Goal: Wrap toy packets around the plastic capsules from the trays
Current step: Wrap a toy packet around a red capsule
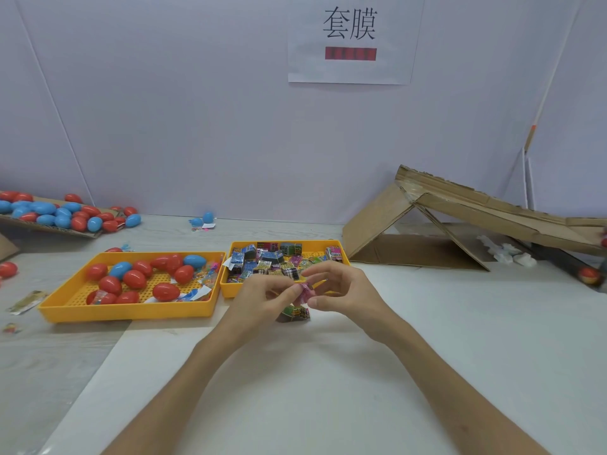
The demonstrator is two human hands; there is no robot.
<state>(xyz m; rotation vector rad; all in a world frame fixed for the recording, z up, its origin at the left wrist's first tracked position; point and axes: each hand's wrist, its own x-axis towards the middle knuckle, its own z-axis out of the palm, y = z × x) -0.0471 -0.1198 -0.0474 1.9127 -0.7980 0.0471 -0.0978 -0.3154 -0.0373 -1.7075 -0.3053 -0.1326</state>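
Pink packet between both hands

Capsule tray left of packet tray, cardboard ramp right.

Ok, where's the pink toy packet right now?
Head view, centre: the pink toy packet is pinched between the left hand and right hand, just in front of the yellow plastic tray of packets, above a green packet.
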